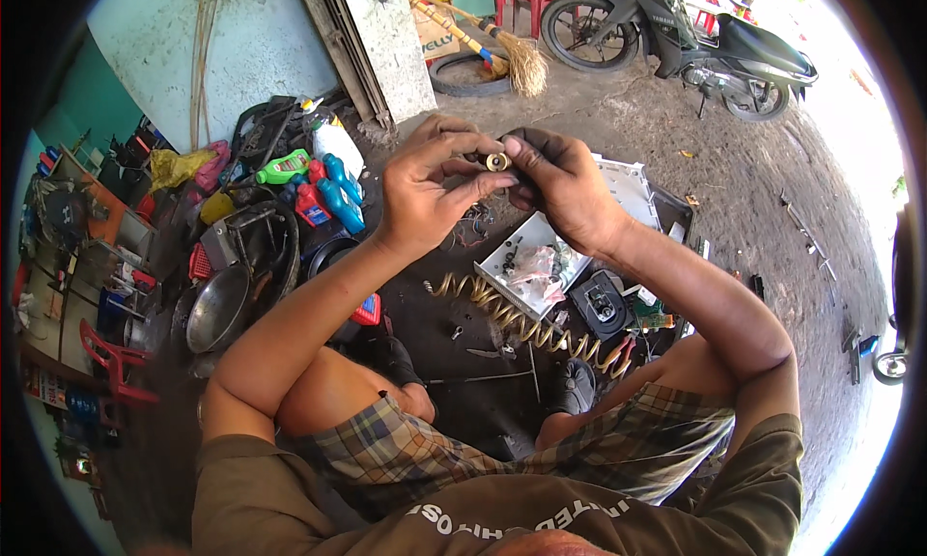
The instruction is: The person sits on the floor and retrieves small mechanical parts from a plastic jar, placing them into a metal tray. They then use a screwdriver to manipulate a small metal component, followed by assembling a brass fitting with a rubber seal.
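Observation:
Both hands are raised in front of me and meet around a small round brass-coloured metal part (496, 161) with a hole in its middle. My left hand (435, 180) pinches it from the left between thumb and fingers. From the right, my right hand (560, 175), its fingertips dark with grime, grips the same part with thumb and fingers. Below them, on the ground, lies an open light-grey metal tray (492, 269) with small dark parts and a crumpled plastic bag (537, 270) in it. A coiled yellowish hose (502, 313) runs along its near side.
Bottles, including a blue one (340, 205), crowd the left side beside a metal bowl (220, 310). A black plastic case (601, 303) sits right of the tray. Loose tools lie between my feet. A motorcycle (695, 40), a tyre (463, 78) and a straw broom (524, 64) are further back.

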`<move>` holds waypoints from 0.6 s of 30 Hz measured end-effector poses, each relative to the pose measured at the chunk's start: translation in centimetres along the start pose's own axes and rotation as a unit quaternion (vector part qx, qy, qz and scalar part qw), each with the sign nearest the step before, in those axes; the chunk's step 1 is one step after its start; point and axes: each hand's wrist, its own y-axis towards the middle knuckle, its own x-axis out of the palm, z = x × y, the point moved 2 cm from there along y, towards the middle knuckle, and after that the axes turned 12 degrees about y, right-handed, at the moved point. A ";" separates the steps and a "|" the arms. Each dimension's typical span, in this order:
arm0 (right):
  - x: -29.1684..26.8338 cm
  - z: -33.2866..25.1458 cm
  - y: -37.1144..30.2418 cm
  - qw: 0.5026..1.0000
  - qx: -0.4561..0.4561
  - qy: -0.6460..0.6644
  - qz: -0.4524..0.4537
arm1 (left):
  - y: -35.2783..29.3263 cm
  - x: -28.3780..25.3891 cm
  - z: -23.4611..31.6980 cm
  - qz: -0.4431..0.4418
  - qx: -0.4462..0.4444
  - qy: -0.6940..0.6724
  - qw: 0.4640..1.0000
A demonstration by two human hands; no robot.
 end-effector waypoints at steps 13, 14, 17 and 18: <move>-0.5 0.9 -0.2 0.997 0.081 0.012 -0.009 | 0.0 -0.7 0.8 -0.027 0.085 0.136 0.987; -0.6 0.9 -0.2 0.996 0.083 0.011 -0.017 | 0.0 -0.7 0.8 -0.030 0.094 0.139 0.985; -1.3 1.1 -0.1 0.995 0.094 0.011 -0.037 | 0.0 -0.7 0.7 -0.045 0.086 0.131 0.987; -1.5 1.2 0.0 0.994 0.101 0.014 -0.040 | -0.1 -0.6 0.6 -0.047 0.083 0.126 0.987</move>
